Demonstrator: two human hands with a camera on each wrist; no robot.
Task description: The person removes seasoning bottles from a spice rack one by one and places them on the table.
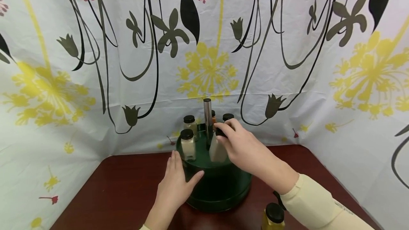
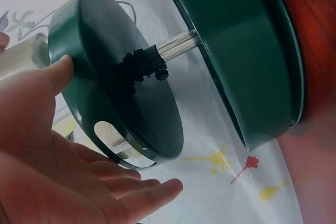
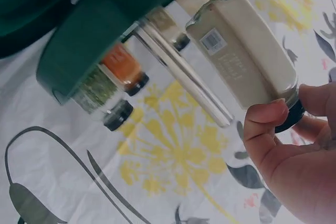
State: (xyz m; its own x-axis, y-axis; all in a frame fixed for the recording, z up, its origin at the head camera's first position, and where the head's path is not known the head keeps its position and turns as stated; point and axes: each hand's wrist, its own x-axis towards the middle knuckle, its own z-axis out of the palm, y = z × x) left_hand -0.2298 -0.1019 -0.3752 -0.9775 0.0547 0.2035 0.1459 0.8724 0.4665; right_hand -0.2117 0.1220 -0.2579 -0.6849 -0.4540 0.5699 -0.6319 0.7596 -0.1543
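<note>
Your right grip (image 1: 241,146) is pinching the black lid (image 3: 295,115) of the pale jar (image 3: 244,51) between thumb and fingers. The jar hangs lid-up, slightly tilted, at the front right of the green upper tray (image 1: 201,157), to the right of the metal pole (image 1: 207,116). Whether its base touches the tray cannot be told. Holding by the lid probably leaves the body free of your fingers among close neighbours.

Your left grip (image 1: 174,184) is spread at the left side of the upper tray, thumb at the rim, fingers extended past the edge. This position likely steadies the tray, which is carried on the central pole and may turn; the pressure applied cannot be seen.

Note the surrounding layout. A second pale jar (image 1: 188,148) stands at the tray's left, with the orange jar (image 3: 122,69) and the herb jar (image 3: 100,95) also on this level. Their spacing around the pole presumably balances the load. The wide lower tray (image 1: 220,205) sits on the desk (image 1: 134,176), apparently serving as base. The yellow jar (image 1: 273,219) stands apart, near your right forearm.
</note>
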